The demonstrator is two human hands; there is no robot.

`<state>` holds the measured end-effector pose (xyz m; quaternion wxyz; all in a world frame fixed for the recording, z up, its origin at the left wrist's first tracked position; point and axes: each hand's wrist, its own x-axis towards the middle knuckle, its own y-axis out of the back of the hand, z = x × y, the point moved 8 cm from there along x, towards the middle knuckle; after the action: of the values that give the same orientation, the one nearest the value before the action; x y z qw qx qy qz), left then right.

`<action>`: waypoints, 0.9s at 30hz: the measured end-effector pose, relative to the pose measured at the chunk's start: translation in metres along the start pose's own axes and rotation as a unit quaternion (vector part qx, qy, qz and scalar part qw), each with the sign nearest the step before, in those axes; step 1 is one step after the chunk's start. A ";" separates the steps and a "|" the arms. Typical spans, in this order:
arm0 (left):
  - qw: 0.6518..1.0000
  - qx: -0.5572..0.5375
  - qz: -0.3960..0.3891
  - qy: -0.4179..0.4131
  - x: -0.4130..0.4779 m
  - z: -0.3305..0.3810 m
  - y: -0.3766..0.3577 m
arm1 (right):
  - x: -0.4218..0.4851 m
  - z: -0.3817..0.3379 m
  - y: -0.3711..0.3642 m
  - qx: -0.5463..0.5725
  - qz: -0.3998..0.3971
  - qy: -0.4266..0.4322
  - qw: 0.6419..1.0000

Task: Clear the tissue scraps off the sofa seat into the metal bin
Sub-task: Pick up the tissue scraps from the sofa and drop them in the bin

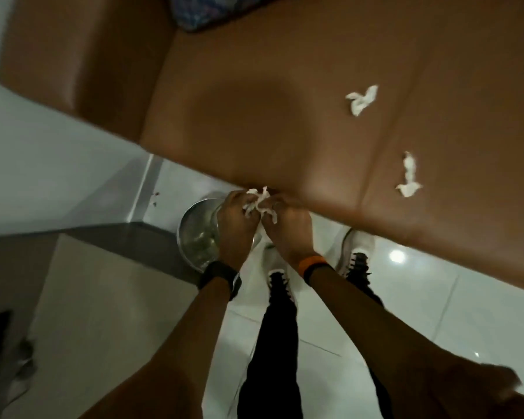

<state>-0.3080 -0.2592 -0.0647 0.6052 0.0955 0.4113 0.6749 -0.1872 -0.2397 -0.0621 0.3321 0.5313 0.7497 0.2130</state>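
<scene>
My left hand (pixel 235 228) and my right hand (pixel 288 229) are pressed together at the sofa's front edge, both closed on a bunch of white tissue scraps (pixel 259 204). They hover over the right rim of the round metal bin (pixel 194 234), which stands on the floor beside the sofa. Two more white tissue scraps lie on the brown sofa seat (pixel 254 116): one (pixel 360 99) further back and one (pixel 408 175) near the front edge, both to the right of my hands.
The sofa armrest (pixel 73 55) lies to the left, and a patterned cushion (pixel 194 10) sits at the back. My legs and white shoes (pixel 356 246) stand on the glossy white tile floor. A grey ledge (pixel 118 237) runs left of the bin.
</scene>
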 end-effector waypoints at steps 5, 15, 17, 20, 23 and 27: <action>0.993 0.034 -0.005 0.110 0.004 -0.116 0.016 | 0.010 -0.017 -0.120 -0.018 -0.109 0.002 0.994; 0.991 0.020 -0.056 0.118 0.006 -0.165 -0.010 | 0.007 0.000 -0.173 -0.117 -0.146 0.057 0.981; 0.997 0.026 -0.009 0.078 -0.002 -0.136 -0.001 | -0.002 -0.010 -0.129 -0.088 -0.051 0.087 0.991; 0.996 0.074 0.043 0.009 -0.008 -0.077 0.006 | -0.010 -0.009 -0.046 -0.091 0.088 0.097 0.987; 0.991 0.068 0.070 -0.093 0.000 0.005 0.001 | -0.010 0.018 0.044 -0.109 0.193 0.065 0.973; 0.975 0.105 0.038 -0.193 0.031 0.098 -0.036 | -0.010 0.083 0.127 -0.144 0.252 -0.059 0.955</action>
<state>-0.2275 -0.1910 -0.0369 0.6335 0.3020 0.3515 0.6196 -0.0415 -0.2083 -0.0315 0.3843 0.6607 0.5321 0.3642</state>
